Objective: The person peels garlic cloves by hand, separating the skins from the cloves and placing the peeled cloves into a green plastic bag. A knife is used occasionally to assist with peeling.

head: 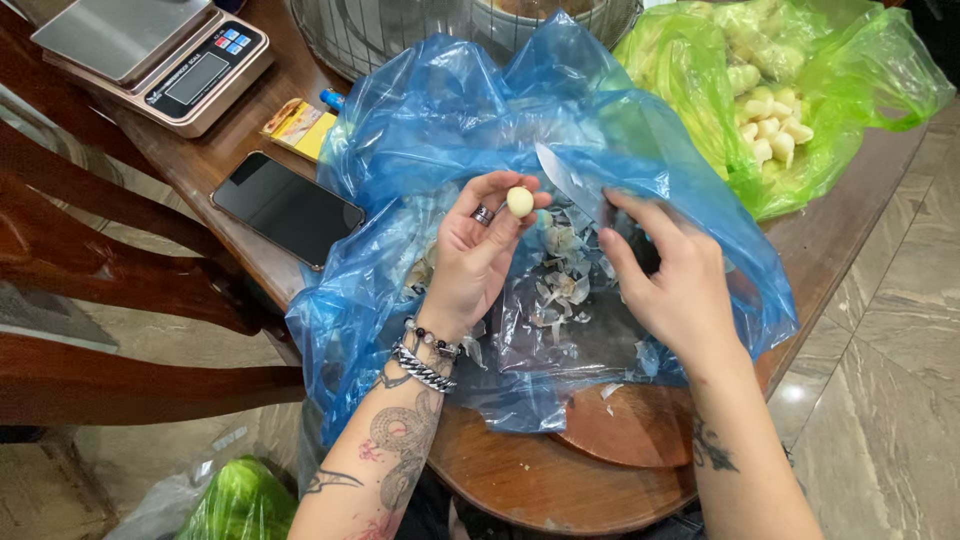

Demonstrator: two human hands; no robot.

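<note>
Garlic clove (520, 201) sits pinched in left fingers (497, 196); right hand (672, 280) grips knife (568, 180) (blade best angled away).

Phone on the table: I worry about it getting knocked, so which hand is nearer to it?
Left. The left hand, holding a peeled garlic clove, is just right of the phone; the right hand, holding the knife, is farther right.

A single camera on the person's head looks steeply down and forward, close over the wooden table (560, 480), taking in both forearms, the tabletop ahead and floor tiles (880, 400) at right
</note>
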